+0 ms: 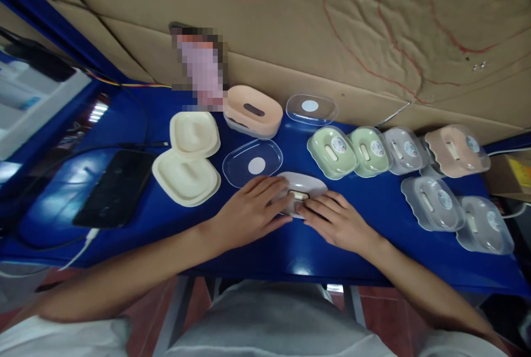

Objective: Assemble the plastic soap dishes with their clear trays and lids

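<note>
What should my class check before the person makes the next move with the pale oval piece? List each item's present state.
1. Both hands at the pale oval piece: ok; left hand and right hand are on it.
2. Small cream bar fully seated: cannot tell; fingers crowd it.
3. Nearer clear cover within reach: ok, probably; it lies just beyond the left hand.
4. That cover fitted on the piece: not ok; it lies on the table.
5. Black device away from the hands: ok.

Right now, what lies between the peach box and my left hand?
In the head view, a clear oval lid lies between the peach box and your left hand.
</note>
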{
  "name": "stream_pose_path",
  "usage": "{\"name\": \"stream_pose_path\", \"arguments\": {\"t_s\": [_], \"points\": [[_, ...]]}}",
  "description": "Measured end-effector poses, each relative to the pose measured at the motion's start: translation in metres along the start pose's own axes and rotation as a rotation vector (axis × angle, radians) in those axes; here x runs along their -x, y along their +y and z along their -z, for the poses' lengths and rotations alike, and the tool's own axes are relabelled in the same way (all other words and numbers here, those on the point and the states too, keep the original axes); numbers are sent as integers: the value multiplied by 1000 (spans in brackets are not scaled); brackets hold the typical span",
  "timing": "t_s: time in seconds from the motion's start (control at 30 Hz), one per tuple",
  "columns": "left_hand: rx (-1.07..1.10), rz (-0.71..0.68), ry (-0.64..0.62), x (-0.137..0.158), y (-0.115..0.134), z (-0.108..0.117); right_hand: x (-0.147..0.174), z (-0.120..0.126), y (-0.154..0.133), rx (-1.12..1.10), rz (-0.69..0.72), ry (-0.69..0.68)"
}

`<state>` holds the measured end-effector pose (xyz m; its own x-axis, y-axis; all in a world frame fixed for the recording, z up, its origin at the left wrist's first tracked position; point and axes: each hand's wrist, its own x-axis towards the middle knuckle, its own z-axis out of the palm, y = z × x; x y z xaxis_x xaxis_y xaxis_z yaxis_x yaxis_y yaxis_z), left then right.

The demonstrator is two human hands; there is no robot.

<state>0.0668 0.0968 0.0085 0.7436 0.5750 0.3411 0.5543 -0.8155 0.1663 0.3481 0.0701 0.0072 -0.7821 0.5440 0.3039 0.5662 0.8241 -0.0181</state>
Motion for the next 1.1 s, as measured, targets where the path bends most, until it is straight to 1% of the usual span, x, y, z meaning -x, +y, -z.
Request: {"name": "stream_pose_path", "arguments": {"t_s": [0.03,0.1,0.17,0.23,0.33,0.4,0.43,0.47,0.5,0.57,0.6,0.63,0.67,0.73,0.8,0.83,0.87,0.93,1.0,1.03,1.1], "points": [[-3,63,11,-1,-3,3,0,0,1,-8,-7,5],[-62,232,31,-3,-8,10,-1,0,3,-18,-19,11],[-134,357,18,-4,-14,15,-2,1,6,-37,-22,12],[-153,391,-42,-3,-20,17,-2,1,8,-74,-20,10],[-97,383,-158,3,-31,17,-2,2,12,-133,-31,25],[-39,416,-173,7,-36,22,-2,1,15,-165,-32,34],[0,444,-145,8,-38,27,-1,0,15,-174,-30,50],[50,471,-97,8,-39,35,-1,-1,15,-171,-29,84],[114,497,-38,7,-37,44,0,-2,14,-152,-35,147],[296,523,60,1,-30,63,2,-3,8,-71,-41,317],[417,537,76,-2,-24,71,4,-2,3,-18,-30,386],[544,540,64,-6,-18,77,6,-1,-2,37,-1,424],[667,537,45,-9,-12,79,8,1,-8,89,31,423],[894,528,3,-14,-3,76,12,6,-16,167,60,352],[1065,537,-29,-15,1,63,13,11,-18,176,20,291],[1108,547,-34,-15,1,56,14,13,-16,147,-13,272],[1111,556,-24,-13,0,50,13,15,-13,103,-43,260],[995,534,52,-10,-3,42,12,15,-6,8,-107,262],[777,426,141,-8,-5,39,9,12,0,-52,-209,285],[662,348,158,-7,-6,38,8,10,2,-65,-268,292],[459,207,129,-6,-7,34,6,3,2,-67,-374,275]]}}
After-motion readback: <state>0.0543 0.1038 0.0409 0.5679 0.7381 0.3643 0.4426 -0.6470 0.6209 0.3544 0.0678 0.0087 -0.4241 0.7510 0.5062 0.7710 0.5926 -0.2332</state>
